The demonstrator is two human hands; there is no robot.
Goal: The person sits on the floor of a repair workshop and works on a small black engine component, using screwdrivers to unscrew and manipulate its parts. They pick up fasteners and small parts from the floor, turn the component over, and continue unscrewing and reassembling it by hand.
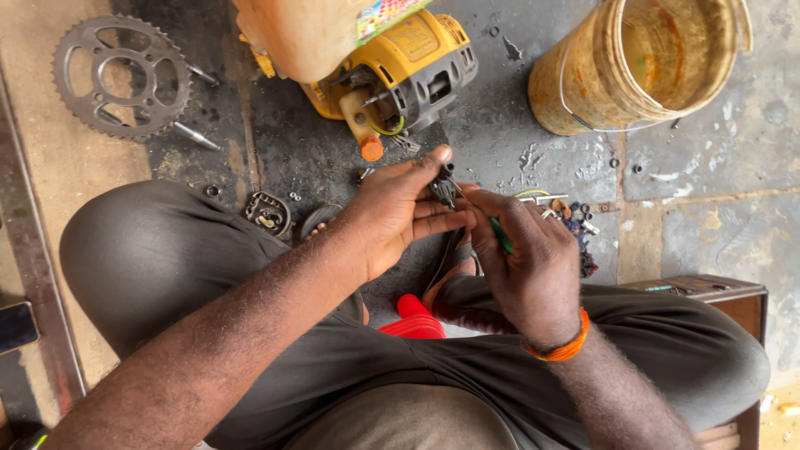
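Observation:
My left hand (pixel 398 213) pinches a small black part (pixel 444 187) between thumb and fingers, held above my knees. My right hand (pixel 525 257) meets it from the right and grips a thin tool with a green handle (pixel 502 237), its tip at the black part. An orange band circles my right wrist. Just beyond my hands a yellow and black small engine (pixel 408 71) with a cream tank lies on the dark floor.
A toothed metal sprocket (pixel 122 77) lies far left. A stained yellow bucket (pixel 642 62) stands far right. Small screws and bits (pixel 567 212) are scattered by my right hand. A round metal cover (pixel 268 213) sits by my left knee, a wooden box (pixel 717 293) at right.

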